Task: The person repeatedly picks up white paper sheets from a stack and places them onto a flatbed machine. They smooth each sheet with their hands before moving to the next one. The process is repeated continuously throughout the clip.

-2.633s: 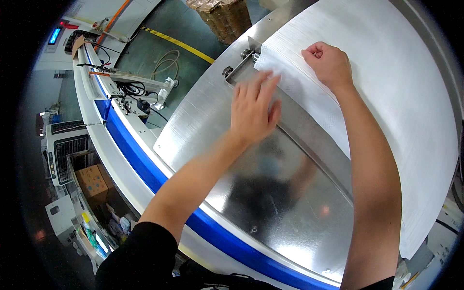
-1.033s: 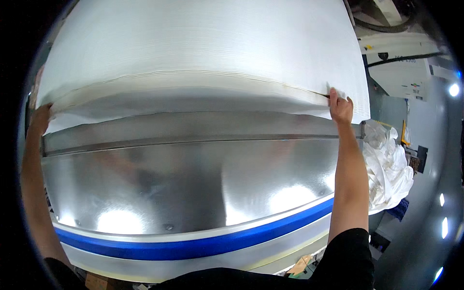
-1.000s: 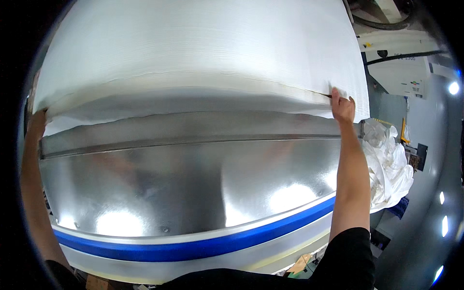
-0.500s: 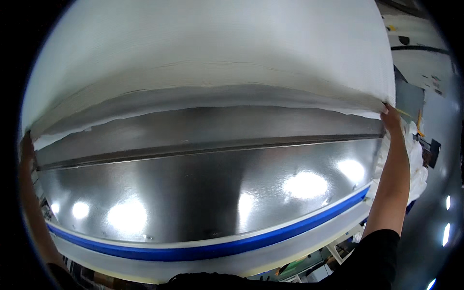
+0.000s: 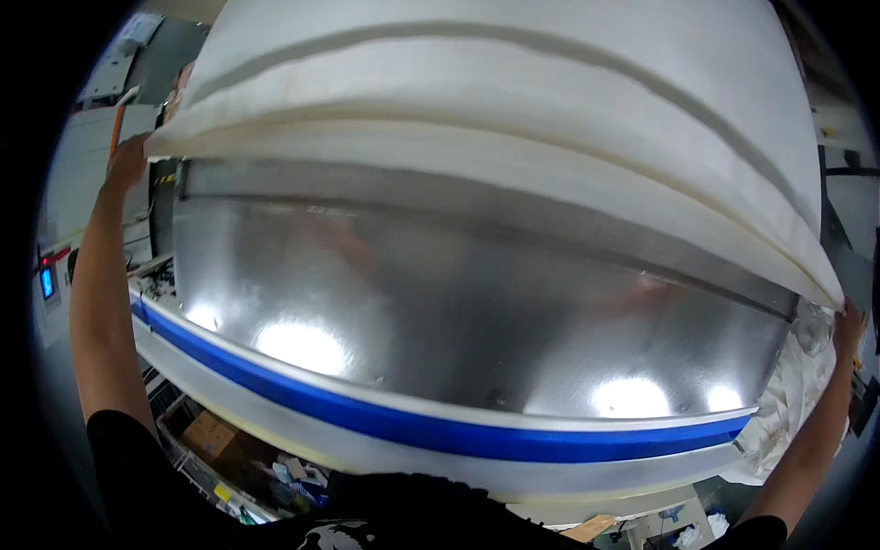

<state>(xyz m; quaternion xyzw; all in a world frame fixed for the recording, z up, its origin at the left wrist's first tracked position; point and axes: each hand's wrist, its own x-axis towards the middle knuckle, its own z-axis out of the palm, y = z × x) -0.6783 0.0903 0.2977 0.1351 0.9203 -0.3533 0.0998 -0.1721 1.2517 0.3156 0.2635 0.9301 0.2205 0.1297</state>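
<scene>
A wide sheet of white fabric [image 5: 458, 147] spans the far half of a shiny metal table [image 5: 440, 293], on top of more white layers [image 5: 550, 23]. Its near edge is lifted and sags in a long fold. My left hand [image 5: 129, 161] is closed on the sheet's left corner. At the far right my right hand [image 5: 849, 330], lower in view, is closed on the right corner. Both arms are stretched wide; the fingertips are partly hidden by the cloth. Below the fold the bare metal reflects my arms and the lamps.
A blue strip [image 5: 440, 438] runs along the table's near edge. Crumpled white cloth [image 5: 779, 412] hangs by the right side. Under the table stand a cardboard box [image 5: 215, 438] and loose items. A small lit screen [image 5: 48, 280] shows at the left.
The fabric edge has been lifted off the layers and now billows in a loose fold between my hands. The view has shifted and tilted, with my left hand higher and my right hand lower.
</scene>
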